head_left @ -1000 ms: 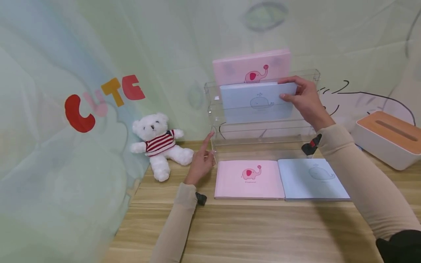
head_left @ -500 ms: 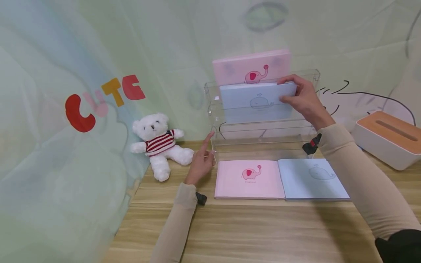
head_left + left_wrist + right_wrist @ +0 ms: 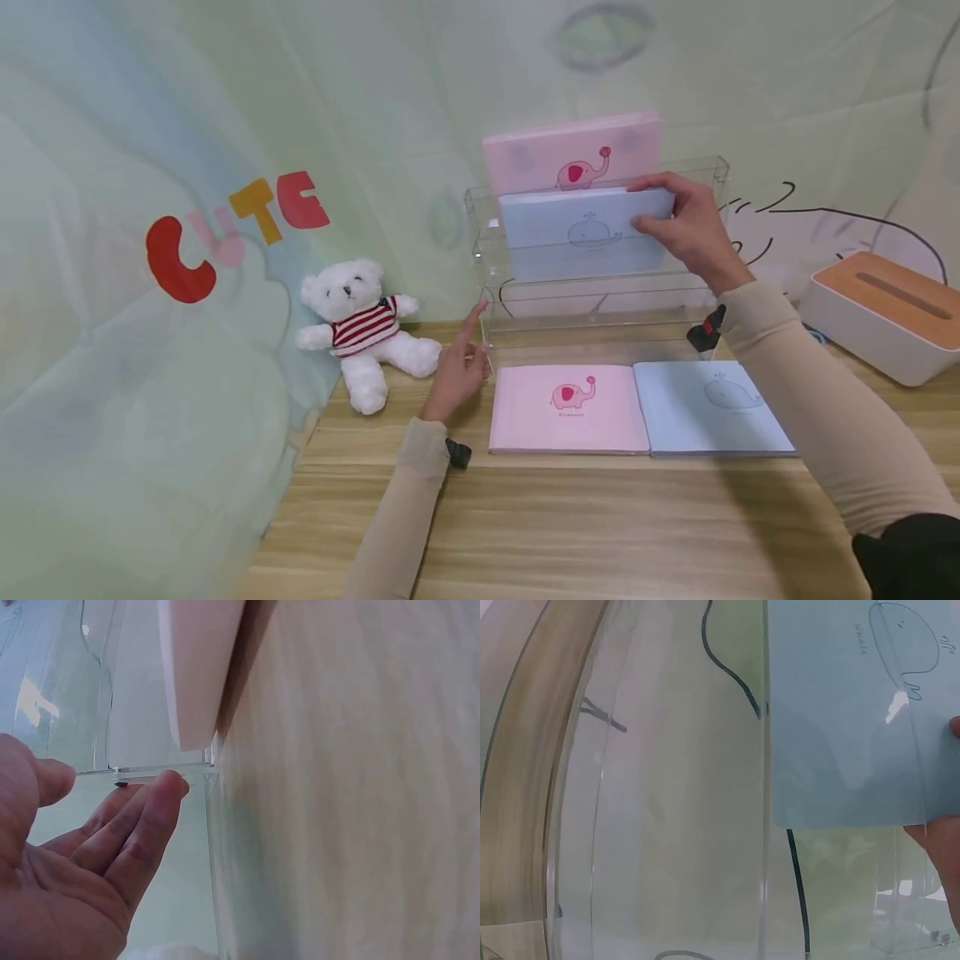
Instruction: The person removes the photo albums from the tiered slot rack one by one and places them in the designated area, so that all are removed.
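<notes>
My right hand (image 3: 690,225) pinches the upper right corner of a pale blue whale book (image 3: 543,223), thumb on its front cover. This book stands upright in a tier of the clear acrylic rack (image 3: 600,325); the right wrist view shows its cover (image 3: 840,765) behind a clear panel. One tier higher and behind, a pink elephant book (image 3: 525,154) leans. My left hand (image 3: 457,372) is at the rack's lower left side, index finger extended. In the left wrist view its fingers (image 3: 146,832) look fairly straight and touch the clear side panel.
A second pink elephant book (image 3: 525,412) and a second blue whale book (image 3: 678,421) lie flat side by side before the rack. A white teddy bear (image 3: 367,329) in a striped shirt sits left. A tissue box (image 3: 862,321) with an orange-brown lid stands right. A printed curtain (image 3: 420,100) hangs behind.
</notes>
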### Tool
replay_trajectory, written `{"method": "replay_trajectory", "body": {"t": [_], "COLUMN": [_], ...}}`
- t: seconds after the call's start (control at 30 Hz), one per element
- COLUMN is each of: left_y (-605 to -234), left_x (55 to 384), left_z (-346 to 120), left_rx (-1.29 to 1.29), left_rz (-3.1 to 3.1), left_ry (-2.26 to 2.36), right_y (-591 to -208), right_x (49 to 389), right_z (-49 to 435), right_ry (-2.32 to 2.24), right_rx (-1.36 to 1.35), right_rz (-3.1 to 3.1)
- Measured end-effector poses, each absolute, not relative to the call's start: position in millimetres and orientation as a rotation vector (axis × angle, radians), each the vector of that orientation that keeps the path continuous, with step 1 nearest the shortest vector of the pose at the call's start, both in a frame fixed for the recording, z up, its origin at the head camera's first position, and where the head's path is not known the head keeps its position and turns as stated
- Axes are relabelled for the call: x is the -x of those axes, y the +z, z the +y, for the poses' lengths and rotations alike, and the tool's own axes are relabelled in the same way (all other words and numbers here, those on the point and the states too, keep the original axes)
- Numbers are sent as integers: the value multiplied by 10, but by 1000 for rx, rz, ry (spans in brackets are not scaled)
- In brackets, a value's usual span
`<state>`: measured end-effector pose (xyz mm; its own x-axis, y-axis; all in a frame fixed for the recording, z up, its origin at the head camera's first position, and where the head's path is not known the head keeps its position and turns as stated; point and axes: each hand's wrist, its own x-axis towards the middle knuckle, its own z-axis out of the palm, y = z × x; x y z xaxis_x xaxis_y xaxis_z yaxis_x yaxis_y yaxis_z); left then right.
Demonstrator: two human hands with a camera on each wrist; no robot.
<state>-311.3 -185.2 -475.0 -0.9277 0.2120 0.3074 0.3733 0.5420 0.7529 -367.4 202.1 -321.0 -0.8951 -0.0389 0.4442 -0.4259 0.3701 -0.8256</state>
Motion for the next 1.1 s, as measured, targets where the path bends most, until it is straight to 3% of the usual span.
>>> {"method": "replay_trajectory", "body": {"t": [1.1], "left_y": [-4755], "left_x": [3114], "left_z": [-1879], "left_rx": [484], "left_rz": [-2605], "left_ry": [-1360], "right_y": [-2816], "right_x": [3533], "right_z": [2108], "right_ry": [1612], "right_rx": [-502], "right_rz": [-1914]}}
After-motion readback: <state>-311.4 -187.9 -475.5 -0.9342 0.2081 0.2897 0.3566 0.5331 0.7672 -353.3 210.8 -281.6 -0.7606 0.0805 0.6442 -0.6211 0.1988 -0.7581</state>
